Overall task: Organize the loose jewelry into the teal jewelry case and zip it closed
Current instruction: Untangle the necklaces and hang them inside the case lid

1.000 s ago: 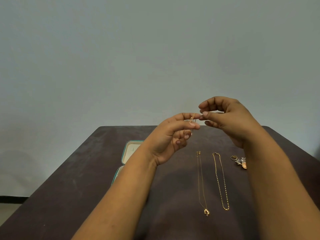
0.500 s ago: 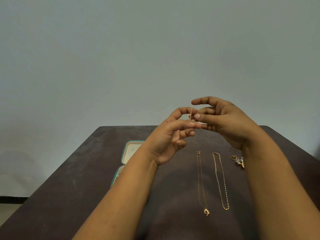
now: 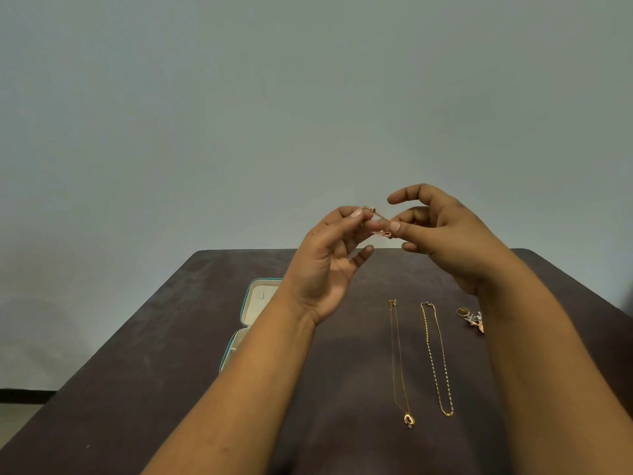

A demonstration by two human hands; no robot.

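Note:
Both hands are raised above the dark table [image 3: 137, 389]. My left hand [image 3: 329, 265] and my right hand [image 3: 442, 238] pinch a thin rose-gold chain [image 3: 376, 222] between their fingertips, stretched a short way between them. The teal jewelry case [image 3: 251, 303] lies open on the table, mostly hidden behind my left forearm; its cream lining shows. On the table lie a fine gold necklace with a heart pendant [image 3: 397, 361], a thicker gold chain [image 3: 436, 358], and a gold ring with small sparkly pieces [image 3: 471, 317] partly behind my right forearm.
A plain grey wall [image 3: 308, 97] stands behind the table's far edge. At lower left the floor and a dark baseboard [image 3: 24, 395] show past the table's left edge.
My fingertips have drawn slightly apart, and the small chain now spans the gap between them. My right index finger has lifted. The jewelry on the table has not moved.

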